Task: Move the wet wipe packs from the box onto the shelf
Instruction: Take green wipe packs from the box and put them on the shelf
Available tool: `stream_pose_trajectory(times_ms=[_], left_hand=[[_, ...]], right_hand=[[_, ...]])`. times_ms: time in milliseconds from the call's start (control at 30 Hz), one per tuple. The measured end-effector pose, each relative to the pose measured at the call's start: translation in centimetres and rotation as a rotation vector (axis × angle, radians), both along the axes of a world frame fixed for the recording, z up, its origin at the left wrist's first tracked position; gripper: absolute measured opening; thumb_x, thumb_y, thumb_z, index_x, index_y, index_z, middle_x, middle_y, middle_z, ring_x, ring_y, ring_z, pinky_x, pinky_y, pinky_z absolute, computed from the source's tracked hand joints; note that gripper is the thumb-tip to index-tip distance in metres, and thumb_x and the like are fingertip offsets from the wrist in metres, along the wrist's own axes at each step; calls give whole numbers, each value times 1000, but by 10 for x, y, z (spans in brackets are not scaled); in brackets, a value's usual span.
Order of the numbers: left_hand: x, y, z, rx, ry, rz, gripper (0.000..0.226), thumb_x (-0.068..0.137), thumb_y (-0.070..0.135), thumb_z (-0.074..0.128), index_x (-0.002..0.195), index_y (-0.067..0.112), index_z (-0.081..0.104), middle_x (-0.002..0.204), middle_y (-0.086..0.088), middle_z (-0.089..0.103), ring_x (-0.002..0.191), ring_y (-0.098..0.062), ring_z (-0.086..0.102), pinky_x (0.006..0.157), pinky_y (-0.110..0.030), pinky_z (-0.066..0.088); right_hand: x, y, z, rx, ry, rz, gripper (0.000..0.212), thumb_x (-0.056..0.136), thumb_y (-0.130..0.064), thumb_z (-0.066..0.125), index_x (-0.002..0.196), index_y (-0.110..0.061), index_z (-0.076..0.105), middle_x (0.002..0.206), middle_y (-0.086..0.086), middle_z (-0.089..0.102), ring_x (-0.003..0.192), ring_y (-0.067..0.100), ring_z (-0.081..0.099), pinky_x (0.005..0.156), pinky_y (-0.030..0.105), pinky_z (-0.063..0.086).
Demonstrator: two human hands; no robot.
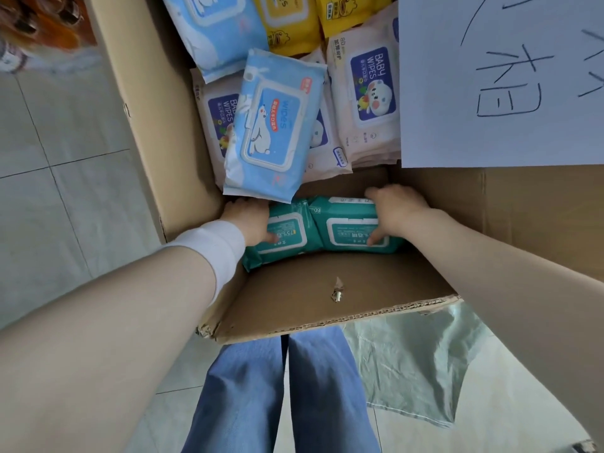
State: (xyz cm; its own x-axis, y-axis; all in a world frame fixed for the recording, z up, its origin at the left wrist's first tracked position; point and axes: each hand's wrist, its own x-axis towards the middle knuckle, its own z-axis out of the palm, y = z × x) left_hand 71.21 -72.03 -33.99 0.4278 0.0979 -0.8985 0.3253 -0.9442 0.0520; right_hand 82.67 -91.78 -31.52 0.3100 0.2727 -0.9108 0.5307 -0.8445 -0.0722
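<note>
One large brown cardboard box (157,125) stands on the grey tiled floor (49,191). At its near end two teal plastic wet wipe packs (343,220) lie side by side, a light-blue wipe pack (274,132) overlapping them. Left hand (250,217) grips one teal pack, right hand (397,209) the other, fingers curled round.

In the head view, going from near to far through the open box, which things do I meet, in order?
near flap → left green pack gripped by the left hand, beside it the right green pack gripped by the right hand → tilted blue bear pack → yellow packs
</note>
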Motion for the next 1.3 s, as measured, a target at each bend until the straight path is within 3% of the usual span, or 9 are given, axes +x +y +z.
stream_pose_trajectory(times_ms=[133, 267, 433, 600, 767, 900, 1100, 1200, 1300], left_hand=[[-3, 2, 1, -35, 4, -31, 95, 71, 56, 69, 145, 18, 22, 145, -12, 37, 131, -32, 38, 106, -40, 36], [-5, -2, 18, -110, -63, 139, 85, 70, 50, 73, 139, 17, 36, 135, -11, 48, 121, -29, 47, 99, -35, 42], [-5, -13, 45, -47, -118, 131, 69, 73, 45, 72, 124, 9, 44, 123, -11, 56, 108, -29, 57, 82, -34, 48], [-4, -5, 80, -99, -65, 164, 74, 69, 49, 75, 123, 11, 41, 119, -8, 58, 102, -25, 59, 72, -33, 46], [-9, 11, 128, -151, -23, 217, 61, 69, 50, 75, 112, 16, 48, 105, 1, 58, 84, -15, 55, 62, -27, 42], [-18, 36, 183, -387, -36, 584, 45, 74, 35, 75, 105, 20, 46, 100, 5, 59, 76, -4, 58, 58, -18, 43], [-43, 85, 273, -554, -140, 826, 39, 77, 25, 73, 109, 14, 53, 101, 0, 68, 88, -15, 68, 79, -29, 55], [-61, 118, 325, -655, -220, 925, 23, 77, 18, 70, 97, 21, 58, 82, 9, 75, 71, -5, 71, 59, -17, 55], [-79, 163, 382, -748, -313, 981, 42, 64, 32, 75, 101, 22, 59, 84, 11, 75, 77, -8, 72, 58, -18, 55]], right_hand=[[3, 4, 9, -11, 34, -41, 72, 61, -34, 85, 121, -16, 51, 117, 7, 61, 100, 25, 61, 78, 35, 55], [-4, 10, 28, 24, -64, -19, 77, 62, -38, 83, 122, -13, 42, 113, 10, 61, 95, 27, 62, 65, 32, 50], [-9, 15, 60, 20, -152, 44, 70, 67, -46, 77, 122, -17, 45, 113, 7, 63, 95, 24, 63, 66, 30, 47], [-5, 13, 96, -7, -182, 51, 71, 67, -47, 77, 122, -18, 45, 111, 7, 64, 90, 24, 62, 60, 28, 43], [-4, -4, 133, 47, -261, -101, 74, 63, -47, 80, 120, -17, 44, 103, 6, 65, 74, 20, 51, 54, 26, 36], [-6, -22, 173, 135, -318, -287, 81, 61, -50, 80, 125, -19, 42, 110, 6, 65, 83, 21, 57, 61, 28, 43], [-18, -26, 246, 371, -242, -734, 74, 62, -39, 83, 124, -19, 49, 118, 3, 61, 86, 13, 56, 55, 22, 48], [-28, -4, 293, 486, -206, -840, 73, 63, -36, 82, 125, -17, 49, 108, -1, 56, 86, 12, 55, 52, 15, 45], [-41, 39, 343, 590, -218, -854, 58, 64, -35, 82, 111, -25, 49, 95, -10, 55, 78, 8, 57, 50, 14, 45]])
